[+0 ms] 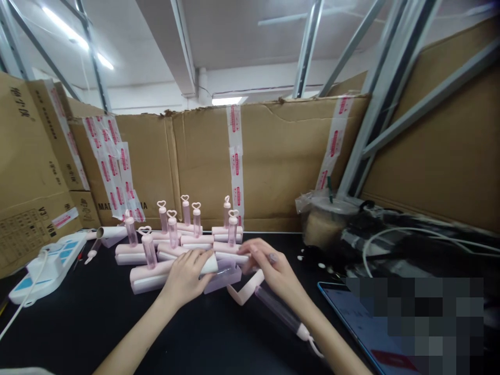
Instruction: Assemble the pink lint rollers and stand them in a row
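My left hand is wrapped over a white cylinder at the front of a group of pink-and-white cylinders. A translucent lilac box-like piece lies just right of its fingertips. My right hand is to the right, fingers curled in; a small greyish thing shows at the fingers, too small to name. Beneath that hand are a curved pale pink strip and a clear tube with a pink cap and loop. Several clear tubes with heart-shaped pink loops stand upright on the cylinders.
A white power strip with a plug and cable is at left. On the right are a lidded drink cup, a phone-like screen and dark plastic wrapping. Cardboard walls enclose the black table.
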Tool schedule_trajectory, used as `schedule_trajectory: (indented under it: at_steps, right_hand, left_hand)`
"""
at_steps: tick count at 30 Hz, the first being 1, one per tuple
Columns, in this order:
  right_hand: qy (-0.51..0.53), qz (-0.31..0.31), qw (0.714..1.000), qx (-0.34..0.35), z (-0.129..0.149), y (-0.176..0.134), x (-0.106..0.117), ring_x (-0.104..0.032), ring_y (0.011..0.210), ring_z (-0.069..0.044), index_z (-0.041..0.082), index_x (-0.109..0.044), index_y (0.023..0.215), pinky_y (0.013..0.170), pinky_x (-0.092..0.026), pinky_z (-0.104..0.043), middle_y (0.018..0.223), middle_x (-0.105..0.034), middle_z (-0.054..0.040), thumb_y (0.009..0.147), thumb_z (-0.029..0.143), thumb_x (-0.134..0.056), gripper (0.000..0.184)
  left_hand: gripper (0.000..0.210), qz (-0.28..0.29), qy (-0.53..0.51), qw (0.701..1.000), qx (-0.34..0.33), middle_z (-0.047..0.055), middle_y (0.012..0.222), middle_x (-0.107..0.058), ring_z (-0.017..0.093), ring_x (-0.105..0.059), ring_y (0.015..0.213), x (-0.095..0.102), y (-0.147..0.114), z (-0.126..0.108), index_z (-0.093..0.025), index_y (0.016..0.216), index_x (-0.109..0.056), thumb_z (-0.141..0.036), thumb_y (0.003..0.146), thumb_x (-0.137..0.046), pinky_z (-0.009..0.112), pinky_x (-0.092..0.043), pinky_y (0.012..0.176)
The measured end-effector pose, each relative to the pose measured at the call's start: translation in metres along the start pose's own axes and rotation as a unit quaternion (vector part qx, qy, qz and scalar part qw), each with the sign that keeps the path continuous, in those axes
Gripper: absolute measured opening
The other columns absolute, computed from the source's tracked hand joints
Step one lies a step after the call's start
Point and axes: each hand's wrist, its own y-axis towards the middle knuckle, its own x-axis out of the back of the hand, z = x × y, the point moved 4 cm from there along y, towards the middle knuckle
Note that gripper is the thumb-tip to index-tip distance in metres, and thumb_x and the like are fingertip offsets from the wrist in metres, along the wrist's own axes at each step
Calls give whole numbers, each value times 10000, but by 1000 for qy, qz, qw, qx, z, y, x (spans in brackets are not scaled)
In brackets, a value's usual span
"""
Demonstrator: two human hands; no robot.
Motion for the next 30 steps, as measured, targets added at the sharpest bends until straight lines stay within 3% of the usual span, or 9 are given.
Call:
schedule_trajectory:
  at_steps: [3, 7, 11, 13, 17, 23, 30]
  right_hand:
    - [43, -67, 996, 32, 9, -3, -7, -572, 810, -160, 202, -599, 1028, 737, -454, -270, 875, -576, -42, 938, 347, -287, 356]
    - [-3, -64, 996, 54, 5, -7, -19, -571, 796, -160, 218, -587, 1065, 717, -457, -268, 865, -580, -41, 920, 284, -335, 299]
    - [-131, -3, 991, 15, -4, -4, -38, -605, 718, -165, 235, -609, 1049, 620, -468, -263, 877, -638, -28, 798, 299, -523, 273]
    - [-145, 24, 989, -12, -9, -2, -47, -629, 775, -186, 245, -631, 1017, 658, -478, -279, 893, -666, -18, 738, 297, -570, 290]
    - [-100, 48, 993, -35, -16, 0, -55, -641, 836, -201, 243, -651, 996, 718, -482, -291, 915, -696, -15, 685, 268, -587, 318]
    - [-60, 77, 992, -82, -13, 2, -54, -629, 773, -177, 226, -626, 946, 654, -467, -248, 884, -688, 9, 609, 215, -596, 339]
    - [-8, 97, 993, -66, -14, 17, -55, -599, 779, -169, 182, -609, 906, 693, -453, -253, 868, -660, -5, 613, 170, -563, 297]
  left_hand:
    - [385, -8, 4, 999, 34, 78, 1050, -622, 257, -593, 932, 1, 9, -1, -219, 1143, -489, -260, 762, -529, 361, -459, 773]
    - [413, -31, -15, 995, 93, 74, 988, -637, 258, -618, 861, -1, 7, -2, -204, 1117, -458, -261, 719, -552, 344, -471, 706]
    - [388, -32, 46, 998, 14, 95, 931, -626, 265, -597, 872, -11, 3, -11, -176, 1040, -495, -230, 666, -583, 328, -459, 703]
    - [393, -26, 86, 996, -17, 96, 895, -617, 261, -589, 845, -16, 2, -12, -157, 1032, -499, -225, 656, -588, 317, -453, 671]
    - [392, -19, 136, 989, -46, 91, 873, -607, 254, -573, 826, -24, 2, -12, -143, 1050, -495, -243, 679, -576, 317, -447, 644]
    - [373, -28, 139, 986, -87, 110, 923, -605, 242, -571, 802, -17, -1, -18, -122, 1066, -497, -265, 727, -556, 326, -447, 641]
    - [363, -34, 70, 996, -48, 116, 931, -609, 265, -585, 829, -12, 1, -13, -129, 1070, -495, -224, 725, -562, 361, -460, 678]
